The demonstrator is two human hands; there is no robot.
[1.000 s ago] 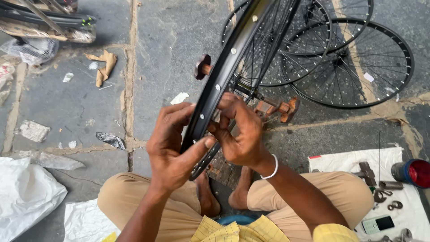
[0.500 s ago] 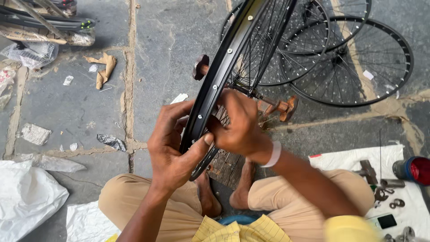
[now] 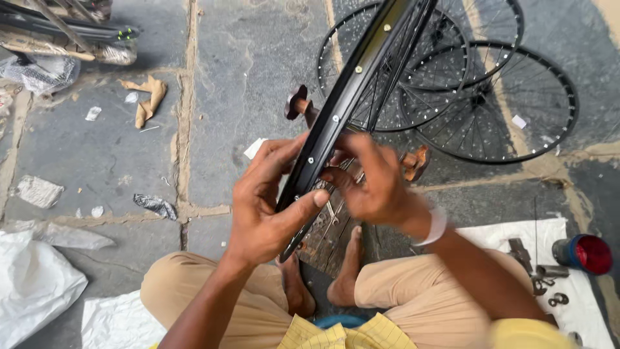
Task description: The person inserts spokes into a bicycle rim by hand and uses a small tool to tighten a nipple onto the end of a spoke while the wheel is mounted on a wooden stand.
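Observation:
A black bicycle wheel rim [image 3: 352,90] with silver spoke nipples stands on edge in front of me, running from lower left up to the top right. My left hand [image 3: 265,207] grips its near end, thumb across the outer face. My right hand [image 3: 371,181], with a white band on the wrist, is on the rim's inner side, fingers pinched at the spokes near the left thumb. What the fingertips hold is too blurred to tell. The rim's lower end hangs over a wooden stand [image 3: 326,232] between my bare feet.
Two spoked wheels [image 3: 510,110] lie flat on the stone floor at the upper right. A white cloth [image 3: 581,304] at the right carries small metal parts and a red-capped tin [image 3: 584,253]. White sacks [image 3: 32,291] lie at the lower left, paper scraps [image 3: 147,97] and bundled rods [image 3: 64,29] at the upper left.
My right hand has shifted a little along the inner side of the rim, and its fingers have moved closer to my left thumb. The rim stays held by the left hand.

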